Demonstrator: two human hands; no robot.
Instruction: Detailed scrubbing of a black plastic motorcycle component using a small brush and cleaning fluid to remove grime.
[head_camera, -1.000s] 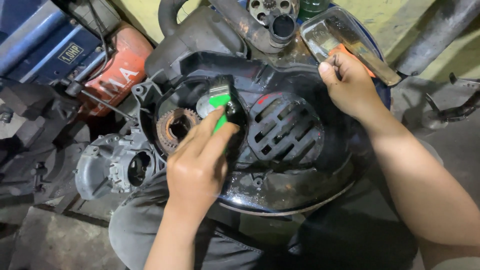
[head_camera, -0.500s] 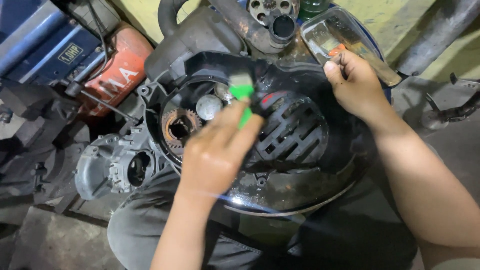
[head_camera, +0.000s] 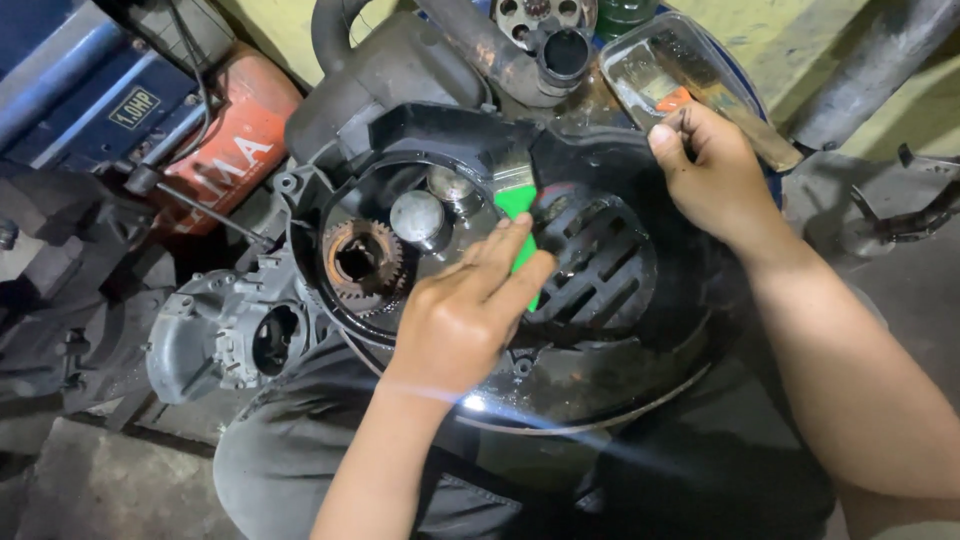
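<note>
Left hand (head_camera: 465, 320) gripping green-handled brush (head_camera: 517, 200), bristles on greasy (ribbed) black housing (head_camera: 600, 270)

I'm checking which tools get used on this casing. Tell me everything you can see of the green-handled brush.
The brush is a small flat paintbrush with a bright green handle, plastic by its look, a pale metal band and dark, worn bristles. The left hand grips the handle, hiding its lower end. It lies nearly upright in the picture, bristles pointing away from the person, their tips at the inner wall of the black engine cover, beside two round metal bosses.
</note>
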